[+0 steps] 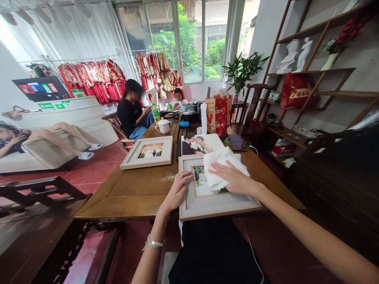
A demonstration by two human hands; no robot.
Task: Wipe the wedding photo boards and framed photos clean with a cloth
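Observation:
A picture frame (pixel 219 207) with a pale wide border lies flat on the near edge of the wooden table. Behind its glass is a photo (pixel 199 178) of a person in white, partly covered. My left hand (pixel 178 189) rests on the frame's left border, fingers stretched toward the photo. A white cloth (pixel 239 163) is spread over the upper right of the photo and frame. My right hand (pixel 232 177) lies flat on this cloth, fingers spread, pressing it against the frame. The cloth hides whatever is under it.
A second framed photo (pixel 149 152) lies left, an unframed couple portrait (pixel 189 146) just behind. A phone (pixel 238 142) with a cable, white teapot (pixel 163 126) and paper bag (pixel 219 114) stand around. One person (pixel 130 112) sits by the table, another at its far end.

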